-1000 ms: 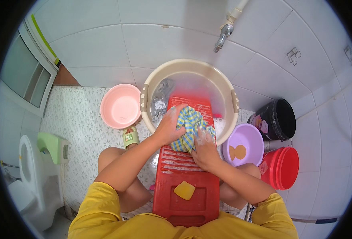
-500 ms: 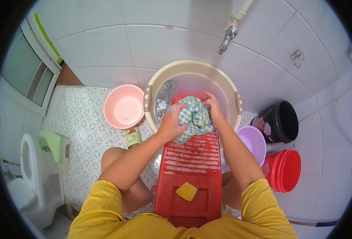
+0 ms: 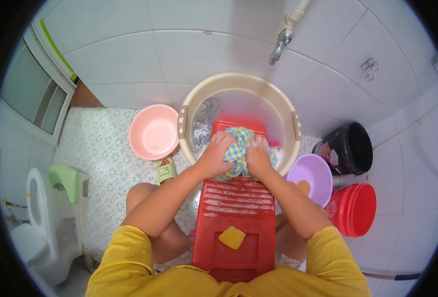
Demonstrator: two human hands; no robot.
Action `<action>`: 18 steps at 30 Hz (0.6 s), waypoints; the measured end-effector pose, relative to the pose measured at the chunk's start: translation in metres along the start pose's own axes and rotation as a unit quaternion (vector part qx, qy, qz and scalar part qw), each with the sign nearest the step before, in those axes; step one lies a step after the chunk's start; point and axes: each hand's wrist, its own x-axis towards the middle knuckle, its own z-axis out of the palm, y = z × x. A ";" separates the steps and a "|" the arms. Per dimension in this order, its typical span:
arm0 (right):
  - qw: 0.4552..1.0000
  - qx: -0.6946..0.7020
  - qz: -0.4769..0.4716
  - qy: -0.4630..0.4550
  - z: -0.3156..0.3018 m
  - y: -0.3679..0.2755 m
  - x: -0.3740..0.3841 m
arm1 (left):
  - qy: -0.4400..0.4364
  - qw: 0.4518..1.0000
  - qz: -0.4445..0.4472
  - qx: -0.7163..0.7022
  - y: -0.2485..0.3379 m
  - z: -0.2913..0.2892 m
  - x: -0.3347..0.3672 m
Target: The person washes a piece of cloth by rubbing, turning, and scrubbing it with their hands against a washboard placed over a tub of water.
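Note:
A wet blue, yellow and white checked cloth [image 3: 237, 153] lies bunched on the upper ridges of a red washboard [image 3: 238, 198]. My left hand [image 3: 218, 154] grips its left side, fingers curled into the fabric. On the other side my right hand [image 3: 258, 154] is closed over the cloth, slightly blurred. The washboard leans from between my legs into a large beige tub [image 3: 244, 81] with water in it. White suds fill the board's ridges. A yellow bar of soap [image 3: 232, 238] rests in the board's lower recess, nearer to me.
A pink basin [image 3: 154, 132] stands left of the tub. On the right are a purple basin [image 3: 323, 173], a black bucket [image 3: 356, 151] and a red bucket [image 3: 357, 210]. A tap [image 3: 281, 47] juts from the wall above. At far left are a green stool [image 3: 70, 180] and a toilet [image 3: 43, 218].
My right hand has come down and in from the cloth's far right edge and closed on it. The cloth is squeezed into a narrower bunch between both hands.

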 end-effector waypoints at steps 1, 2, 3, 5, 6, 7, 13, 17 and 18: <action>1.000 -0.002 0.012 0.000 0.013 0.010 0.017 | 0.009 1.000 -0.011 0.024 -0.007 0.006 0.001; 1.000 -0.001 0.022 0.001 0.023 0.016 0.034 | 0.018 0.998 -0.024 0.050 -0.012 0.008 0.002; 1.000 0.001 0.020 0.001 0.027 0.019 0.047 | 0.018 0.998 -0.025 0.053 -0.015 0.005 0.001; 0.983 0.149 0.092 -0.064 0.024 0.029 0.064 | -0.007 0.995 -0.097 -0.024 -0.017 -0.003 0.003; 0.983 0.146 0.091 -0.063 0.019 0.036 0.068 | -0.005 0.995 -0.094 -0.025 -0.017 -0.007 0.005; 0.946 0.288 0.126 -0.075 0.011 0.046 0.070 | -0.037 0.996 -0.079 -0.034 -0.012 -0.014 0.007; 0.978 0.150 -0.064 -0.133 -0.028 0.033 0.021 | -0.096 0.985 -0.124 -0.070 -0.007 -0.036 0.005; 0.973 0.202 0.063 -0.097 -0.052 0.002 0.007 | -0.022 0.986 -0.113 -0.116 -0.012 -0.029 0.004; 0.972 0.203 0.060 -0.097 -0.054 0.002 0.009 | -0.020 0.987 -0.114 -0.115 -0.016 -0.030 0.002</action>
